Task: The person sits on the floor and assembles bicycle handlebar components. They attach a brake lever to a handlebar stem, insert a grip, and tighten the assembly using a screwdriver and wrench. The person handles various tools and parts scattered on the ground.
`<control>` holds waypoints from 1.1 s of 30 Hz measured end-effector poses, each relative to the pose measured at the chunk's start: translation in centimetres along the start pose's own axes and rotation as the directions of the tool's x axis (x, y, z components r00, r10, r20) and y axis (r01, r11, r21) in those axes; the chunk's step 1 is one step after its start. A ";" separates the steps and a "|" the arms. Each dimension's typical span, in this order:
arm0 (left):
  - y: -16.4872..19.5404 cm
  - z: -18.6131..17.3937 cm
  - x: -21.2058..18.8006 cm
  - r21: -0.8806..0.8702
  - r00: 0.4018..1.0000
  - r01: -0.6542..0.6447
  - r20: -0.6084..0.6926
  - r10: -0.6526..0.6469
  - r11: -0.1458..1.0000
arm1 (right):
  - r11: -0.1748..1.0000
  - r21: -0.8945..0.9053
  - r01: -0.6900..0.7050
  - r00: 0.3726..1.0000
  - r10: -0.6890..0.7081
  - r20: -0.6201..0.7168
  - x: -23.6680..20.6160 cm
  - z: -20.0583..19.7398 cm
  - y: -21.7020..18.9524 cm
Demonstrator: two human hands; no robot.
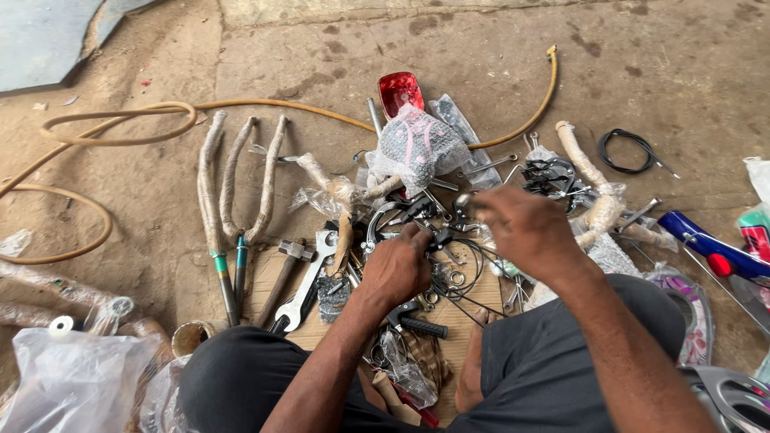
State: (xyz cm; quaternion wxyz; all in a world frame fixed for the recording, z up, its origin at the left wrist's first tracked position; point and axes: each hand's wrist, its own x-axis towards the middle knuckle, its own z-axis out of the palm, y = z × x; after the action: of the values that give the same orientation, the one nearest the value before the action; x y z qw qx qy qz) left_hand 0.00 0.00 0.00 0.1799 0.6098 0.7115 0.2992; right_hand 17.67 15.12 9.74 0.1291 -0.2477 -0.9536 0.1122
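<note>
My left hand (397,269) is closed around a small black brake lever part (439,238) with thin black cables (473,281) trailing from it. My right hand (521,228) hovers just right of it, fingers curled near a shiny metal piece (465,204); what it grips is hidden. Both hands work above a heap of bicycle parts on a cardboard sheet (453,317). A bubble-wrapped saddle (417,148) and a red reflector (399,91) lie just beyond the hands.
Paper-wrapped fork blades (233,184) lie left, beside a hammer (285,269) and a flat wrench (309,281). A tan hose (120,120) loops over the concrete floor. A blue frame tube (710,244) lies right, a coiled black cable (626,152) beyond, and plastic bags (72,377) at lower left.
</note>
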 end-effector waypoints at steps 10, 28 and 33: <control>0.6 -0.3 0.4 0.004 0.977 0.005 -0.214 -0.004 1.000 | 0.921 0.380 -0.080 0.932 0.204 -0.298 -1.9 8.6 -4.2; -0.1 1.9 1.9 -0.340 0.942 0.112 -0.263 -0.209 0.934 | 0.546 0.814 -0.196 0.904 0.422 -0.065 -0.5 10.4 -2.5; -0.7 0.7 1.9 -0.868 0.954 0.180 0.038 -0.298 0.464 | 0.276 0.919 -0.281 0.834 0.544 0.091 -0.6 7.9 -1.0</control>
State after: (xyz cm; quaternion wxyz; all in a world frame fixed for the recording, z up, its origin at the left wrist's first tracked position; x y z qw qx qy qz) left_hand -0.48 1.99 -0.79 0.4573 0.3135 0.5540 0.6211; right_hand 15.31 12.77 2.50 0.3227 -0.3883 -0.6118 0.6089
